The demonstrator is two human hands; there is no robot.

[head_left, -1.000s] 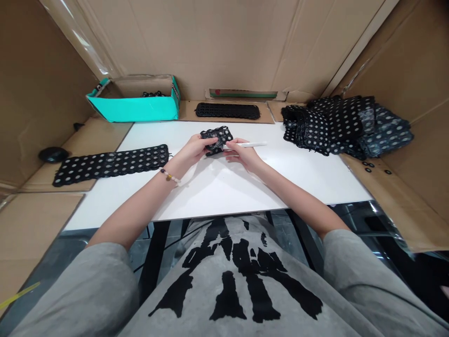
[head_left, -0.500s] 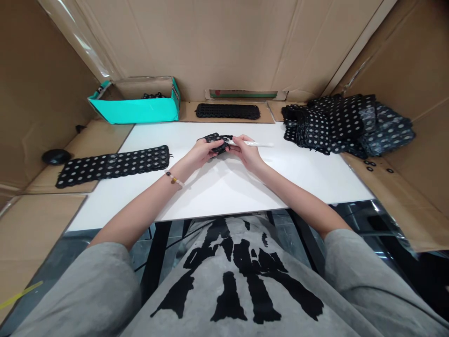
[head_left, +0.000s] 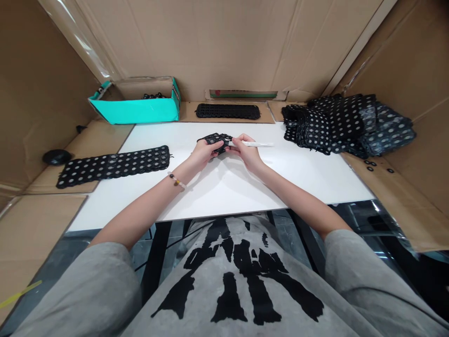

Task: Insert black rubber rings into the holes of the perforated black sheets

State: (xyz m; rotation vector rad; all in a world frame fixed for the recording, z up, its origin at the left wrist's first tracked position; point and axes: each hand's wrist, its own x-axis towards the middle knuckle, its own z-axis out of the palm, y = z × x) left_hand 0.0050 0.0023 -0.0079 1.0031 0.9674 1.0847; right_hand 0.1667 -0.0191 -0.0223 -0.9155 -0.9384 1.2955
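Note:
Over the middle of the white table [head_left: 224, 192], my left hand [head_left: 203, 152] grips a small black perforated rubber piece [head_left: 214, 139] from below, fingers curled round it. My right hand [head_left: 247, 152] is closed on a white pen-like tool [head_left: 256, 144], its tip meeting the black piece and its far end pointing right. Both hands touch the piece, just above the tabletop.
A long black perforated strip [head_left: 114, 165] lies at the left table edge. A teal box [head_left: 140, 104] stands at the back left, another black strip [head_left: 228, 111] at the back middle, a heap of black perforated sheets [head_left: 347, 124] at the right. Cardboard walls surround the table.
The black piece has been turned from facing up and flat to a lower, folded hold between both hands. The hands have drawn closer together; the tool stays in my right hand.

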